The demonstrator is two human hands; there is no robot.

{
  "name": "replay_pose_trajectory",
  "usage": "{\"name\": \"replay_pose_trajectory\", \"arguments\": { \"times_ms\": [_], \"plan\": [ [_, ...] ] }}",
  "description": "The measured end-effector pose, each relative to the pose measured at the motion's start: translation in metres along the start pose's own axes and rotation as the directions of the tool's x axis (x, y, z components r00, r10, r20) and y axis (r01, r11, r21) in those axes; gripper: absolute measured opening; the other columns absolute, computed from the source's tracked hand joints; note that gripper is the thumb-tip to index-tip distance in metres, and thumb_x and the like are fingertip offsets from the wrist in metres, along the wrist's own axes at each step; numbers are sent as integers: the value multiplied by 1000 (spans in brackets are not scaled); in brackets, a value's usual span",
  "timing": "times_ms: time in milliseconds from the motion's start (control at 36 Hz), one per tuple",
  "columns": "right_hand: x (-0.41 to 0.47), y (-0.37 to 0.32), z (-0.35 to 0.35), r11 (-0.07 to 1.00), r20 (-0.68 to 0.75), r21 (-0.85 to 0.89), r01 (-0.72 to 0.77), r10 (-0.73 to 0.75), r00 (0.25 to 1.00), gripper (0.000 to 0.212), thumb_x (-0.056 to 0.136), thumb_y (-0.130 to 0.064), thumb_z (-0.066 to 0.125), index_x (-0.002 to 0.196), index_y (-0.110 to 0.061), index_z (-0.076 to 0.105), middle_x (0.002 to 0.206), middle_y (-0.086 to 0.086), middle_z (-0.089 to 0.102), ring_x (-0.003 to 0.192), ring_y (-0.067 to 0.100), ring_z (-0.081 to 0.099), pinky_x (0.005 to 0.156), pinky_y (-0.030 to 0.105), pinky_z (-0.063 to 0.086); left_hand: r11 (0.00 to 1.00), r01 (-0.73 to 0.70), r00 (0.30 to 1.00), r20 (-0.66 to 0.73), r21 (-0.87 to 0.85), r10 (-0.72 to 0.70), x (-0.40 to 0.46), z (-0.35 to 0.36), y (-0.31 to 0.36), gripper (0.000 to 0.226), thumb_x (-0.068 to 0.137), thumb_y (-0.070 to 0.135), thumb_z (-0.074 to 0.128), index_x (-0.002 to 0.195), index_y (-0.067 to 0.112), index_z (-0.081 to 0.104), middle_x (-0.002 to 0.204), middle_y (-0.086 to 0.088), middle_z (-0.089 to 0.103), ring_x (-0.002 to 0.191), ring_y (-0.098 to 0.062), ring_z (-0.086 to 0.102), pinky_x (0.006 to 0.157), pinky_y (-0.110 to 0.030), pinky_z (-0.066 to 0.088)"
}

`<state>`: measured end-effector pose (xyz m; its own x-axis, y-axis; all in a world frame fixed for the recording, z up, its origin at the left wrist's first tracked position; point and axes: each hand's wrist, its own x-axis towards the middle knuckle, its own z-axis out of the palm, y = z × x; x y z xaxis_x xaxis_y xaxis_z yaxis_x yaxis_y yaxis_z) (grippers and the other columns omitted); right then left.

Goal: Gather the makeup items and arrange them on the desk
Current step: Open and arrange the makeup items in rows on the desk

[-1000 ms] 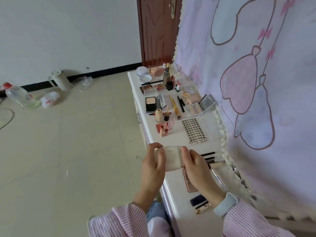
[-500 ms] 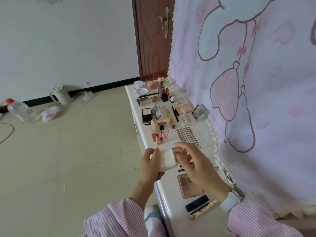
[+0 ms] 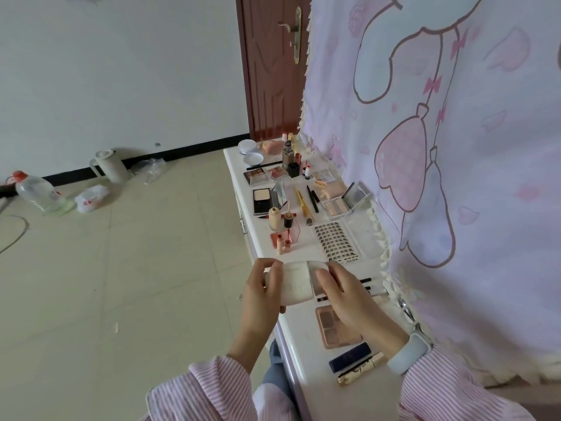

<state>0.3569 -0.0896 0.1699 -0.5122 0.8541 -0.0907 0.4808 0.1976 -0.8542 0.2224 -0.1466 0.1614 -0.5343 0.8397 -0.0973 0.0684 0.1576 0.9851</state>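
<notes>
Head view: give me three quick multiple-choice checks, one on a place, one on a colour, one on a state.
1. Where does the false-lash tray lie relative to the hands?
A. on the desk beyond them
B. on the floor
C. under the right wrist

2. What colour is the flat case beside the gold tube at the near end of the desk?
A. red
B. dark navy
C. white

3. What is happening with the white compact?
A. lying untouched on the desk
B. held between both hands
C. held in one hand only

Answers:
1 A, the tray lies on the desk farther from the camera than the hands.
2 B, the navy case is dark blue.
3 B, the left hand grips its left end and the right hand its lid side.
</notes>
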Motion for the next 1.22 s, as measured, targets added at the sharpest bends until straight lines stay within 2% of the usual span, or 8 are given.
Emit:
{"name": "replay_pose_trajectory", "arguments": {
  "times_ms": [139,278,556,667,778,944,1167,1222],
  "plan": [
    [2,3,-7,999,116,38,36,-40,992,28,96,-34,41,124,-35,46,94,-11,55,57,-6,49,58,12,40,986,118,993,-3,-115,-119,8,-2,-2,15,97,20,44,89,13,55,72,-6,55,47,-10,48,37,-20,35],
    [10,5,-5,943,75,229,-242,230,970,33,96,-38,38,101,-14,59,69,2,58,40,-2,45,40,12,34,998,-3,993,117,62,-4,11,-4,-14,8,96,22,47,94,18,54,83,-5,56,58,-14,52,42,-20,41],
    [14,39,6,994,91,-72,-77,83,992,24,93,-26,51,117,-25,53,104,-15,57,96,1,55,82,16,45,937,348,900,278,7,-336,24,-10,-49,31,95,37,48,96,8,60,67,-7,57,47,-16,52,44,-25,41],
    [22,56,6,973,66,-225,50,-36,997,23,91,-21,54,115,-19,55,102,-14,52,98,2,52,86,16,41,842,533,835,210,-81,-509,32,-10,-74,34,93,42,51,98,11,63,70,-5,52,54,-13,46,45,-21,37],
    [36,69,1,994,-40,-63,-85,83,996,18,92,-21,53,108,-25,50,99,-15,55,89,-6,53,74,2,39,787,571,821,181,-234,-542,42,-15,-93,33,94,38,49,105,10,63,69,-4,48,53,-11,41,42,-18,37],
    [66,90,11,958,-16,91,-271,274,962,14,93,-20,53,104,-13,50,84,-14,56,66,-21,54,59,-2,38,844,524,849,149,-114,-507,64,-8,-115,29,89,19,61,114,5,57,99,-9,62,87,-19,61,69,-27,54],
    [111,126,43,919,-8,18,-393,393,919,27,88,-37,57,105,-16,55,98,-2,65,90,13,64,82,31,53,854,520,853,-50,-9,-520,99,21,-131,24,79,24,72,95,10,62,86,-3,69,77,-13,64,61,-19,48],
    [121,126,48,928,-32,-19,-373,372,928,25,89,-32,57,106,-13,55,99,-3,63,90,13,61,76,22,49,849,528,847,-72,11,-526,101,29,-136,27,78,29,73,95,10,64,87,-4,70,77,-15,64,62,-26,51]
  ]
}}
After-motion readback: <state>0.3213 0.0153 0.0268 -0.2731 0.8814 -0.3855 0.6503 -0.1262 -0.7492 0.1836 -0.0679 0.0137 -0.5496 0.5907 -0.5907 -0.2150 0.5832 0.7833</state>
